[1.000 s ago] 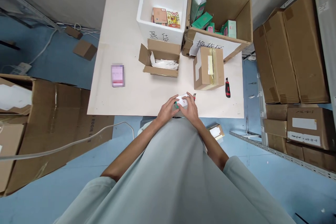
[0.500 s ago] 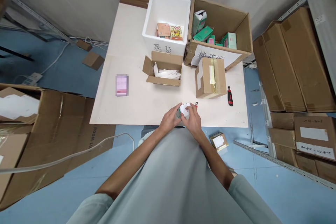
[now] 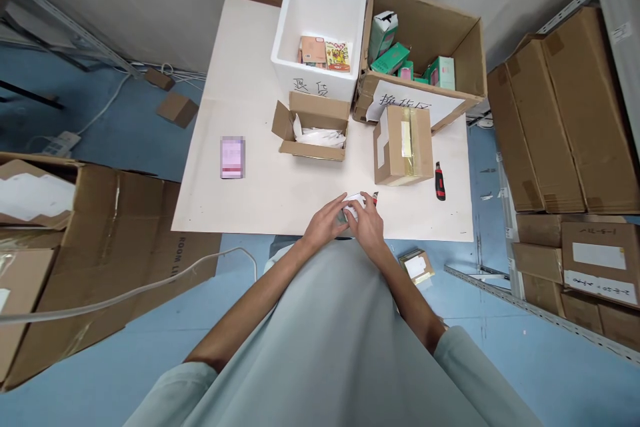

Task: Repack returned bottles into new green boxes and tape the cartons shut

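Note:
At the front edge of the table, both hands are closed around a small white-and-green box [image 3: 354, 199], mostly covered by the fingers. My left hand [image 3: 324, 223] grips its left side. My right hand [image 3: 367, 221] holds the right side, with bent fingers over its white face. A small red-and-black tip [image 3: 375, 198] shows just beyond the right fingers; what it belongs to is hidden. Past the hands stand an open carton [image 3: 313, 148] with white paper inside and a taped brown box [image 3: 404, 147]. A red-and-black box cutter [image 3: 439, 181] lies to the right.
At the back stand a white foam bin [image 3: 287, 47] holding booklets and a large carton [image 3: 465, 53] holding green boxes. A blurred pink item [image 3: 233, 157] lies at left on the white table [image 3: 250, 203]. Stacked cartons [image 3: 560, 113] flank the right; a large carton [image 3: 125, 227] stands left.
The small box has tilted in my hands, so less of its white face shows. My fingers have shifted slightly around it. The whole view has moved a little.

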Tool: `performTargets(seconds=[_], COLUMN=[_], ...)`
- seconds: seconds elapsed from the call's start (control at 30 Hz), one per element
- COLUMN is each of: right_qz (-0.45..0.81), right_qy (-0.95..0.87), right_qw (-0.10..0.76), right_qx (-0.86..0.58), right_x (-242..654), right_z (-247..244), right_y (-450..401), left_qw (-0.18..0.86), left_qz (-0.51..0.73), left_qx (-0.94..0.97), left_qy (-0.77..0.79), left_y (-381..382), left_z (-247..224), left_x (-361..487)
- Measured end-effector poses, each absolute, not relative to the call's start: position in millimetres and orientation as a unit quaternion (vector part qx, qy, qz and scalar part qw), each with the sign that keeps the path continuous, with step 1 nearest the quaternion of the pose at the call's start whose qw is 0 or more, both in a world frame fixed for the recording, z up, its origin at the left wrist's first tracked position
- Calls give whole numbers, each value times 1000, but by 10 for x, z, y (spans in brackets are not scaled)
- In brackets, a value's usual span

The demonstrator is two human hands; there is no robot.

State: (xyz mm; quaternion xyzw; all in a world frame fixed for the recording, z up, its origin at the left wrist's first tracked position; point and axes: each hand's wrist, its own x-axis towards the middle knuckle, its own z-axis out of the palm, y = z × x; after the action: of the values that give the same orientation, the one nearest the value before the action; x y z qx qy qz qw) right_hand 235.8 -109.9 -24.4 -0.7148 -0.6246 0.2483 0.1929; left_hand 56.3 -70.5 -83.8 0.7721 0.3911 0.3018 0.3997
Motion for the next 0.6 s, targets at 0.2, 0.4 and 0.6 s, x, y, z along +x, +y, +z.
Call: performTargets(seconds=[0.2,0.4,0.6], right_qz=[331,327,237], right_qy=[-609,-568,-578], right_qw=[256,283,333], right_qx=[-673,-700,-706], right_x=[2505,2642,2508], right_z=[-328,-408,-231], right_y=[-1071,-1125,-1102], left_qw=[409,452,510], left_qz=[318,346,368], left_qx=[754,594,518], left_qy=[404,568,579], left_y=[-625,-21,656], left_z=[-818,-473,64], left_x=[527,562,561])
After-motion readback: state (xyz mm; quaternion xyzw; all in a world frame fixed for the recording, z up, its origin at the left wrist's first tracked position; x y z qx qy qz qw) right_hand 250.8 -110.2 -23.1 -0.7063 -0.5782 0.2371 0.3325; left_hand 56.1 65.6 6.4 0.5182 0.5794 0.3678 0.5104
